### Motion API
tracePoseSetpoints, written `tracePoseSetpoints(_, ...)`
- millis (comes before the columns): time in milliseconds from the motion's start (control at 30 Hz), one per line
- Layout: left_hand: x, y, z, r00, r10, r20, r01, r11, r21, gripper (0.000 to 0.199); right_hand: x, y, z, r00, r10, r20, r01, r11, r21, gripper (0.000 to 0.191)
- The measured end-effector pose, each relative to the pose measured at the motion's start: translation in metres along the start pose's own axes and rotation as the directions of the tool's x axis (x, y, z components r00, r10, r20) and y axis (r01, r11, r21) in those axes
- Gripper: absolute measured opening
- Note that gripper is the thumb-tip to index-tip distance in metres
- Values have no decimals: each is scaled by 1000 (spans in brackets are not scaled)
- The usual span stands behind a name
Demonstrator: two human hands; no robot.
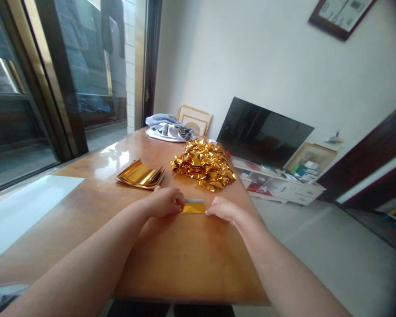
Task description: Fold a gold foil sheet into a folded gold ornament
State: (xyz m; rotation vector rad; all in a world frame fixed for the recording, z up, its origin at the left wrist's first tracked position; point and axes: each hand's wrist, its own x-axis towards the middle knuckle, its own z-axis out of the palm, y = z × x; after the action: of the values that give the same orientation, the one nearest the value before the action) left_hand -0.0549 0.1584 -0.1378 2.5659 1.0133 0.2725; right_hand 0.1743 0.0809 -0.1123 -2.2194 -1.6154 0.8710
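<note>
A small folded piece of gold foil (193, 208) lies flat on the wooden table (185, 259), with a pale silvery strip along its far edge. My left hand (166, 201) grips its left end, and my right hand (221, 209) pinches its right end with the fingertips. Beyond my left hand is a stack of gold foil sheets (140, 175) with curled edges. A heap of crumpled gold foil (203, 164) sits farther up the table, out of reach of both hands' fingertips.
A white sheet (29, 211) lies at the table's left end by a glazed door. A grey-white cloth (166, 127) and a leaning picture frame (194, 119) are at the far end. A dark TV screen (264, 132) leans above a low white cabinet (280, 187) on the right.
</note>
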Motion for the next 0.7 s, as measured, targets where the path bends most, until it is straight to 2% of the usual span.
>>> tracePoseSetpoints(233,-2,8,0,997,8,-74,-3,998,60,15,10,25,6,999,-29,-29,33,984,176,10)
tracePoseSetpoints(333,0,10,2,993,-45,-106,51,997,54,10,10,26,9,995,-52,-82,69,973,220,6)
tracePoseSetpoints(400,2,10,3,989,-64,-137,71,996,48,16,11,24,12,984,-93,-152,129,961,243,8)
tracePoseSetpoints(500,4,8,4,977,-92,-191,103,993,51,29,16,20,18,960,-149,-235,209,944,257,12)
tracePoseSetpoints(567,4,7,4,972,-123,-199,136,989,53,33,21,19,23,957,-160,-240,220,944,245,11)
tracePoseSetpoints(700,5,3,8,976,-159,-152,166,986,35,25,31,21,32,957,-198,-210,236,955,177,9)
